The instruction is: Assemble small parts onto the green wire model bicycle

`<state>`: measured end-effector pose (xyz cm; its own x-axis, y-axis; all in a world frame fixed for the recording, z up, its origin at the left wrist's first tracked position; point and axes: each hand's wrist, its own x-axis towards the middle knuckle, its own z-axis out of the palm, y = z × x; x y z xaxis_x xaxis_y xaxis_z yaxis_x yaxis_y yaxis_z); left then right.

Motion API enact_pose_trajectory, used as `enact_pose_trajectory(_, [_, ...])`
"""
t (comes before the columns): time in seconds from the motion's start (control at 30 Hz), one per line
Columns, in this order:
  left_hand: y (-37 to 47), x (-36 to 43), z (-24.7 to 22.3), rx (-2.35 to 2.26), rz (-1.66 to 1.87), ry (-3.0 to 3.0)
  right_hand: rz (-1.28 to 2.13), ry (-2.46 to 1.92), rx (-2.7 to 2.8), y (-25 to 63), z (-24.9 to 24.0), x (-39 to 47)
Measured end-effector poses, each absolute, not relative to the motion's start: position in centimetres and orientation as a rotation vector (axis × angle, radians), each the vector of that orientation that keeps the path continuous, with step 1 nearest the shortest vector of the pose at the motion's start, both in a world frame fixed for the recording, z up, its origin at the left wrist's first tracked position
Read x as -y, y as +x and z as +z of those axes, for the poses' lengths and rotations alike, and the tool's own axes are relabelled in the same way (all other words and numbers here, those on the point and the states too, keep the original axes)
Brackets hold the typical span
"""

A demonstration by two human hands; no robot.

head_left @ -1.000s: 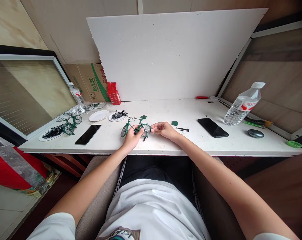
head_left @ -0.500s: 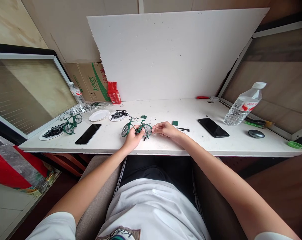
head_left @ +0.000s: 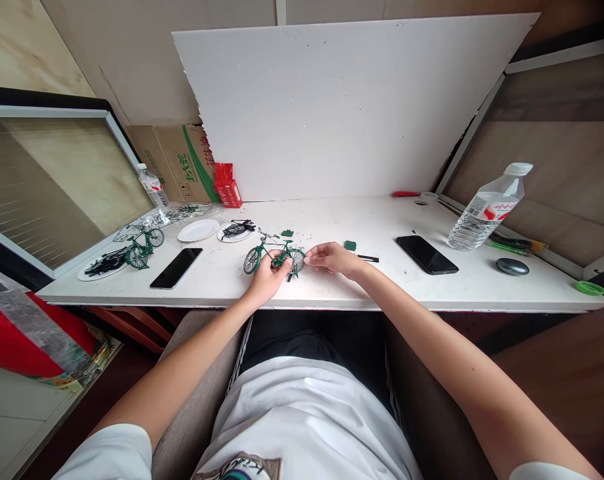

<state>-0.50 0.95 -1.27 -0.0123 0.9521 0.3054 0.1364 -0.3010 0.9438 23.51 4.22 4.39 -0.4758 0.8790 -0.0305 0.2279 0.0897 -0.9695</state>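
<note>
A small green model bicycle (head_left: 253, 261) with dark spoked wheels stands near the table's front edge, its handlebar end to the left. My left hand (head_left: 269, 275) is closed on the lower middle of its frame, thumb across the pedal area. At the rear wheel, my right hand (head_left: 331, 258) has thumb and forefinger pinched together; whether they hold the wheel's edge or a tiny part there, I cannot make out. Just right of that hand lie a small green piece (head_left: 350, 245) and a thin black strip (head_left: 368, 259). Another green piece (head_left: 287, 233) lies behind the bicycle.
A second green model bicycle (head_left: 141, 248) stands left, beside a plate (head_left: 86, 272) of black parts. Phones (head_left: 177, 268) (head_left: 427, 255) lie on either side of my hands. A water bottle (head_left: 488, 210) stands right, near a dark rounded object (head_left: 513, 267). White plates (head_left: 199, 231) sit further back.
The bicycle has turned very slightly in my left hand. My right hand stays at the rear wheel, its fingers barely shifted.
</note>
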Motion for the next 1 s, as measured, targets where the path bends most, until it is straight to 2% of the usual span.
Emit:
enact_pose_trajectory(0.43, [-0.5,-1.1,-1.5,-1.151,1.417,1.536,1.658,-1.079,1.557,23.1,3.5,-4.5])
enact_pose_trajectory(1.0, [-0.7,-1.1,-1.8,-1.148,1.319,1.604,1.71,-1.022,1.537,23.5,3.2,-4.8])
